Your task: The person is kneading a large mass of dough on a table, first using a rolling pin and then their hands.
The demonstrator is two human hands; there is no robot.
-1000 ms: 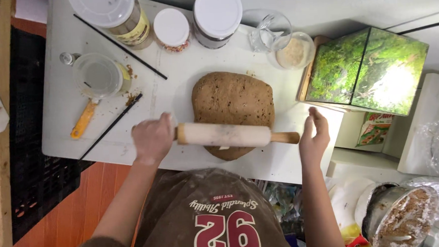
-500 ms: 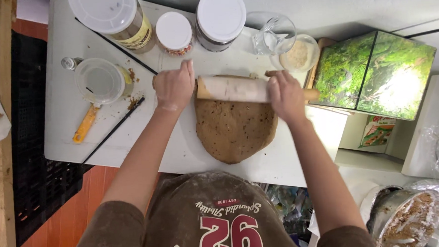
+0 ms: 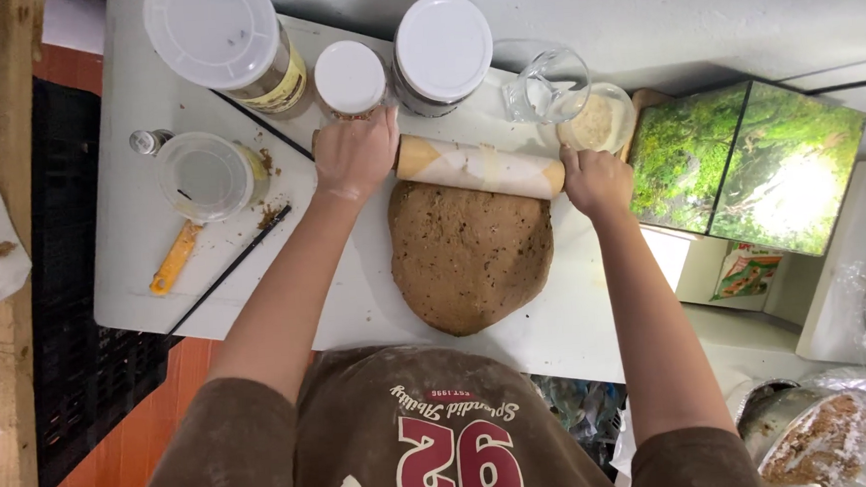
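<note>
A flat brown slab of dough [image 3: 468, 253] lies on the white table [image 3: 136, 229] in front of me. A wooden rolling pin [image 3: 478, 166] rests across the dough's far edge. My left hand [image 3: 354, 154] grips the pin's left handle and my right hand [image 3: 596, 178] grips its right handle. Both arms are stretched out over the table.
Behind the pin stand three white-lidded jars [image 3: 441, 47], a glass jug [image 3: 548, 84] and a glass of pale powder [image 3: 596, 118]. To the left are a clear measuring cup [image 3: 204, 174], an orange-handled tool [image 3: 174, 259] and a black stick [image 3: 229, 269]. A green-patterned box [image 3: 745, 163] stands at right.
The rolling pin has travelled from the dough's near edge across it to the far edge, with both hands moving forward on the handles and my arms stretching out.
</note>
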